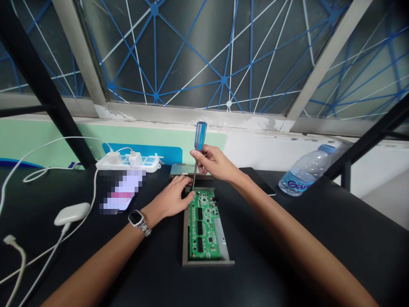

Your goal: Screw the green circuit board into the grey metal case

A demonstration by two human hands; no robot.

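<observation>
A green circuit board [207,226] lies in a grey metal tray [209,263] on the black table. Between the thumb and fingers of my right hand [212,162] is a screwdriver [200,135] with a clear blue handle. It stands nearly upright, its shaft running down to the board's far left corner. My left hand [174,196] rests at that same corner, fingers around the tray's far end and thumb close to the screwdriver's tip. Its fingertips are partly hidden. Behind the hands sits a flat grey metal cover [182,170].
A white power strip [129,162] with plugs and a blurred-out phone [124,194] lie on the left. A white charger [72,214] and loose cables are nearer. A dark tablet-like slab [258,181] and a plastic bottle [306,170] stand right. Black frame bars flank the table.
</observation>
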